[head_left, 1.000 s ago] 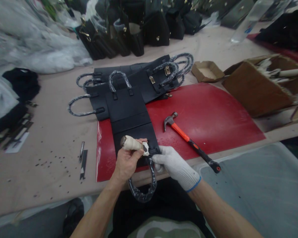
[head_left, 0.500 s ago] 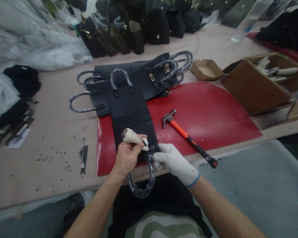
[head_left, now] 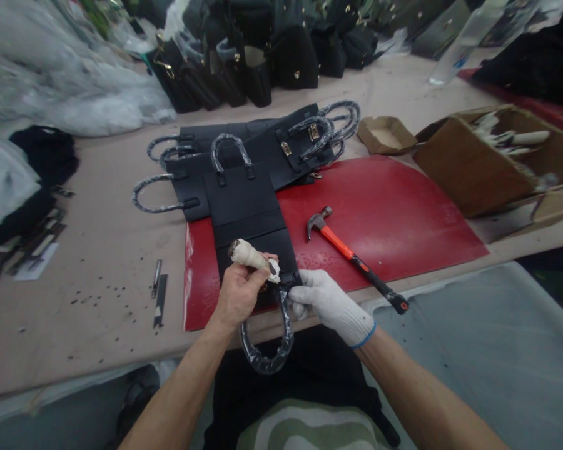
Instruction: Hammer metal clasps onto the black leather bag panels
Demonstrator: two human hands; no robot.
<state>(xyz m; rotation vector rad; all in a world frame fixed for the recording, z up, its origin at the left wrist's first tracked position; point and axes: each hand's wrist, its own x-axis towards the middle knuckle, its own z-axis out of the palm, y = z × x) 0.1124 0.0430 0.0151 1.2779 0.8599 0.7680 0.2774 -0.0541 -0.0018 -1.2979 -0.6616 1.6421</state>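
Note:
My bare left hand [head_left: 240, 292] is closed round a tool wrapped in off-white tape [head_left: 248, 253], its dark butt end tilted up to the left. The tool's other end is near the base of a plastic-wrapped handle [head_left: 268, 362] on a black bag panel [head_left: 251, 219]. In a white knit glove, my right hand [head_left: 326, 303] pinches the panel's edge beside that handle base. The loop of the handle hangs over the table's front edge. A claw hammer [head_left: 342, 247] with an orange and black grip lies to the right on a red mat [head_left: 394, 206].
More black panels with wrapped handles [head_left: 304, 140] lie behind. At the right stand a small cardboard tray [head_left: 387, 134] and a larger cardboard box [head_left: 478, 159]. A metal pen-like tool [head_left: 156, 278] and a dark flat strip [head_left: 160, 301] lie left. Black bags [head_left: 291, 56] line the back.
Both hands keep almost the same place on the panel and the taped tool. The whole view has shifted very slightly.

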